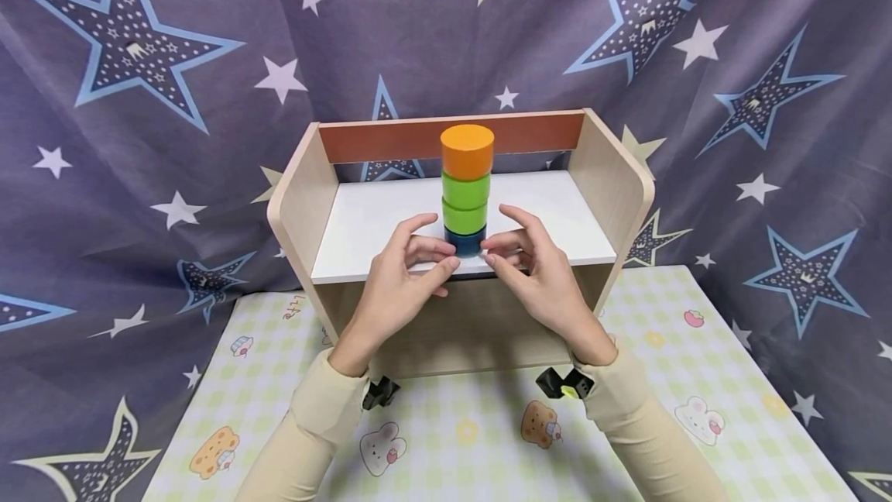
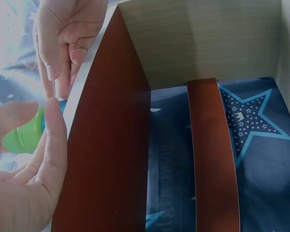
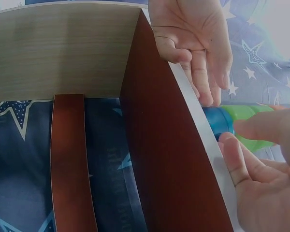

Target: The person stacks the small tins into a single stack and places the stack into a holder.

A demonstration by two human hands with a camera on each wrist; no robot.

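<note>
A tower of cylindrical blocks stands upright near the front edge of a white shelf board [image 1: 376,215]. Its bottom block [image 1: 465,242] is dark blue, two green blocks [image 1: 465,206] sit above, and an orange block [image 1: 467,152] tops it. My left hand [image 1: 407,273] is at the left of the blue block, fingers loosely bent, fingertips beside its base. On the other side, my right hand [image 1: 533,269] mirrors it, thumb and fingers apart. Both wrist views show the fingertips close around the blue block [image 3: 217,122]; whether they touch it I cannot tell.
The wooden shelf unit has side panels [image 1: 613,177] and a reddish-brown back rail [image 1: 390,139]. Below the board is a recess [image 1: 460,324]. It stands on a checked tablecloth [image 1: 446,471], before a star-patterned curtain [image 1: 418,37].
</note>
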